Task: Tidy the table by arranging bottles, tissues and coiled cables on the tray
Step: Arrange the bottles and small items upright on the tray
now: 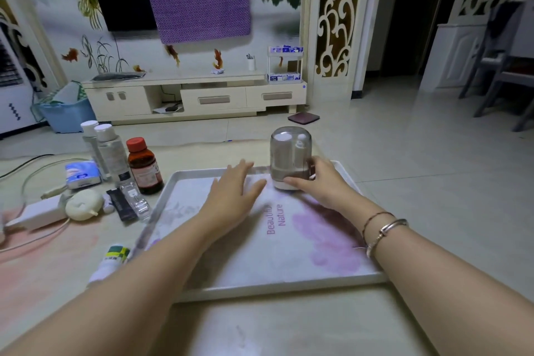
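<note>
Your right hand (313, 179) grips the smoky-domed bottle set (290, 157) at the tray's (289, 283) far right corner; seat it flat before letting go. Your left hand (234, 191) lies open beside it, steadying the tray.

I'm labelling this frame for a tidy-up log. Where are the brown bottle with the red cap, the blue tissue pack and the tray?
brown bottle (144, 170): head view, on its amber body.
blue tissue pack (82, 174): head view, on its top face.
tray (185, 175): head view, on its far-left rim.
</note>
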Motion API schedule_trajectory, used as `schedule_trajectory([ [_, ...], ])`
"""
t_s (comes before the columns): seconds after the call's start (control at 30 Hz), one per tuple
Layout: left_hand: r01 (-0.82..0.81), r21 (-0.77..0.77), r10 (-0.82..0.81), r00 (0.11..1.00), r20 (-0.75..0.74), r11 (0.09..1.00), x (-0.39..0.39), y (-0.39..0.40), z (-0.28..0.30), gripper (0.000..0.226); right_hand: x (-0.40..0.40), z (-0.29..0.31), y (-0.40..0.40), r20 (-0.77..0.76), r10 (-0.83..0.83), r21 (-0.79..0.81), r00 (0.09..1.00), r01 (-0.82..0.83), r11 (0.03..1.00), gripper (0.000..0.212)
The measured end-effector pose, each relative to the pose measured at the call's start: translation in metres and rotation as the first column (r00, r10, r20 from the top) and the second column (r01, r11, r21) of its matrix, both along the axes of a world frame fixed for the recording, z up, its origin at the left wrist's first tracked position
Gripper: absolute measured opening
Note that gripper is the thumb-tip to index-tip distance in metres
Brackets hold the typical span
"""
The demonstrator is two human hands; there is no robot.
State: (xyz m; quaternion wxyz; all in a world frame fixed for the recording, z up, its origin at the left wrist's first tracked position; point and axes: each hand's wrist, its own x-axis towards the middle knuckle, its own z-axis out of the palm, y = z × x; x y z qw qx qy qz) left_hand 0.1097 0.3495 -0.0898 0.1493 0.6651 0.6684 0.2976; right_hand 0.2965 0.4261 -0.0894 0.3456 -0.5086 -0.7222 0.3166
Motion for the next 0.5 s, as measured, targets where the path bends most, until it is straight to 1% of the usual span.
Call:
schedule_trajectory([
  [0.07,-0.053,-0.075,0.032,0.967,-0.251,0.996,-0.012,-0.006,-0.014,0.057,-0.004,-0.003,0.001,-0.031,-0.002,-0.001,1.000,0.002,1.000,0.053],
  [0.1,-0.075,-0.098,0.037,0.938,-0.345,0.992,-0.016,-0.008,-0.019,0.060,-0.006,-0.005,0.002,-0.044,-0.008,0.004,0.999,0.009,1.000,0.052],
  [0.13,-0.084,-0.113,0.034,0.919,-0.392,0.990,-0.019,-0.009,-0.022,0.062,-0.007,-0.006,0.002,-0.055,-0.016,0.008,0.998,0.016,1.000,0.050],
  [0.27,-0.087,-0.142,0.018,0.902,-0.431,0.986,-0.019,-0.012,-0.024,0.062,-0.005,-0.005,0.003,-0.087,-0.007,-0.003,0.996,0.007,1.000,0.048],
  [0.4,-0.107,-0.160,0.026,0.897,-0.441,0.981,-0.017,-0.016,-0.023,0.060,-0.009,-0.005,0.004,-0.077,-0.027,-0.003,0.997,0.026,1.000,0.047],
  [0.5,-0.110,-0.167,0.026,0.900,-0.435,0.980,-0.017,-0.020,-0.023,0.059,-0.010,-0.005,0.002,-0.061,-0.045,-0.033,0.997,0.043,0.999,0.055],
])
